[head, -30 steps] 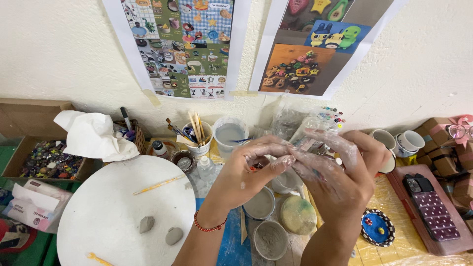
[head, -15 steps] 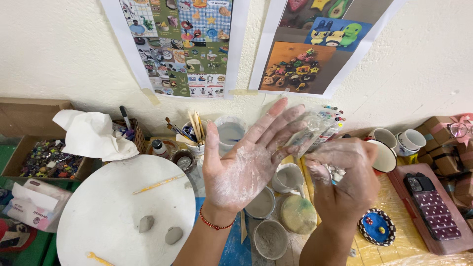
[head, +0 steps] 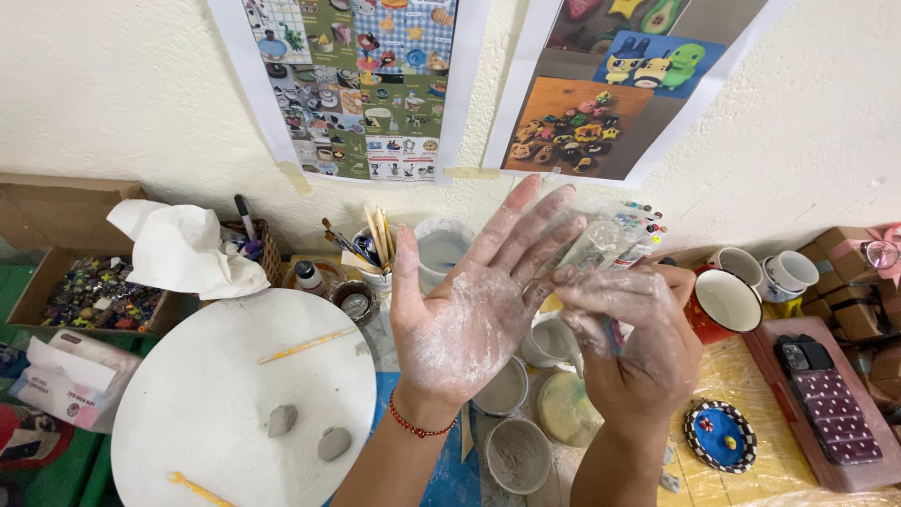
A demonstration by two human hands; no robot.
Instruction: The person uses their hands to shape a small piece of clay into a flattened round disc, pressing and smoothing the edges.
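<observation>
Head camera: clay-dusted hands meet above a crowded craft table

Seen from above, a person's left hand (head: 469, 314) is held up flat with the palm toward the camera, fingers spread wide and gripping nothing; pale clay dust coats the palm, and a red bracelet (head: 416, 424) circles the wrist. The right hand (head: 631, 329) sits just beside it, to the right and slightly lower, its fingers curled inward and its fingertips (head: 566, 276) touching the base of the left hand's fingers. Whether the right hand pinches anything cannot be told.

Both hands hover well above the table. Down and to the left lies a round white board (head: 188, 413) carrying two small grey clay lumps (head: 282, 419) (head: 333, 443), side by side, and a thin wooden stick (head: 305, 345) whose long axis runs left to right, tilted up toward the hands. The left hand is the nearer to these pieces. Below the hands stand small bowls of grey slurry (head: 517, 455). A red mug (head: 723, 302) with a white inside stands to the right, and a cup of brushes (head: 375, 246) stands near the wall.
</observation>
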